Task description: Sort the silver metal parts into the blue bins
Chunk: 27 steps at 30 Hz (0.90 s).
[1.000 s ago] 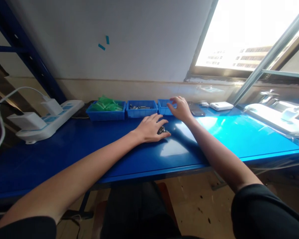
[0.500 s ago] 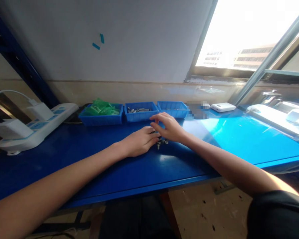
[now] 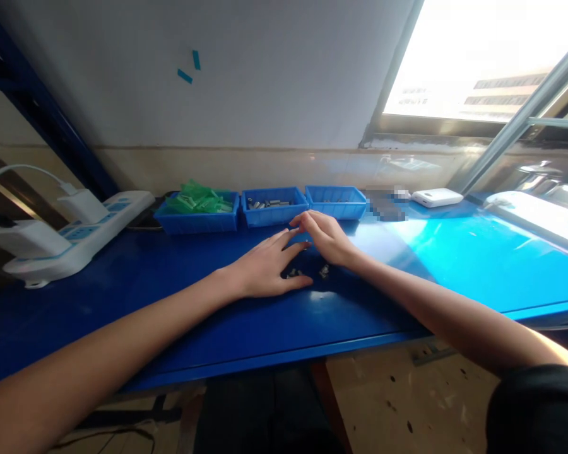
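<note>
Small metal parts lie loose on the blue table, between the two hands. Left hand: flat, fingers spread, holding nothing, fencing the pile. Right hand: fingers curled over the parts; whether it grips one cannot be told. Picking singly with low fingertips probably avoids scattering.

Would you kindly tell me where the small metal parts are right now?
Head view, centre: the small metal parts lie on the blue table between the left hand and the right hand, in front of the middle blue bin.
</note>
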Each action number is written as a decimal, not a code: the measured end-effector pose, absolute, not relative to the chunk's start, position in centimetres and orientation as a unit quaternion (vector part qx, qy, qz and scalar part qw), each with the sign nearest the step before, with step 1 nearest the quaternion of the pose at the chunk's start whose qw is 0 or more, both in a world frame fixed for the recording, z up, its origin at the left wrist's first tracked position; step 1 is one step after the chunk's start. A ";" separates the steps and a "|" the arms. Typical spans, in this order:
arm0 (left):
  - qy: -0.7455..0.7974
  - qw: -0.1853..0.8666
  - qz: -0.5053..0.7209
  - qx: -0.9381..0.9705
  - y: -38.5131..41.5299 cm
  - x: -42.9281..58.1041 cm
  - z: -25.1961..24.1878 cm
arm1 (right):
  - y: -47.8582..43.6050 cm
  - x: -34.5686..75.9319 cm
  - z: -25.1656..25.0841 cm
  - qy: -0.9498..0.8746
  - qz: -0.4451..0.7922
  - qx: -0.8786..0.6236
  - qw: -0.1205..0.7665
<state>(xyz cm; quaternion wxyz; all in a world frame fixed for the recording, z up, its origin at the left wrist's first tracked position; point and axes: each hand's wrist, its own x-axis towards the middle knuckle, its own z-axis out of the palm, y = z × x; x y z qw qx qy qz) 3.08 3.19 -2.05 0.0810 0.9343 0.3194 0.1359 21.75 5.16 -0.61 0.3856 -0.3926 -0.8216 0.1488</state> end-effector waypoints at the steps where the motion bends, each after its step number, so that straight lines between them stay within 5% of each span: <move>1: 0.309 0.074 0.136 0.938 3.6 3.4 -2.1 | 5.2 22.3 0.1 -0.834 0.154 -0.399 0.349; 6: 0.305 0.080 0.140 0.939 4.8 4.1 -2.1 | 3.9 26.3 3.3 -0.879 0.156 -0.449 0.048; 9: 0.319 0.094 0.150 0.931 4.4 3.9 -2.1 | 3.5 27.3 3.3 -0.871 0.163 -0.463 0.003; 16: 0.355 0.120 0.164 0.912 4.1 3.7 -2.3 | 3.8 25.4 1.3 -0.914 0.123 -0.379 0.077; 23: 0.379 0.133 0.170 0.900 4.0 3.5 -2.3 | 6.5 26.7 5.1 -0.801 -0.122 -0.403 0.426; 27: 0.372 0.129 0.165 0.904 4.2 3.1 -2.1 | 8.5 27.6 5.5 -0.743 -0.162 -0.536 0.366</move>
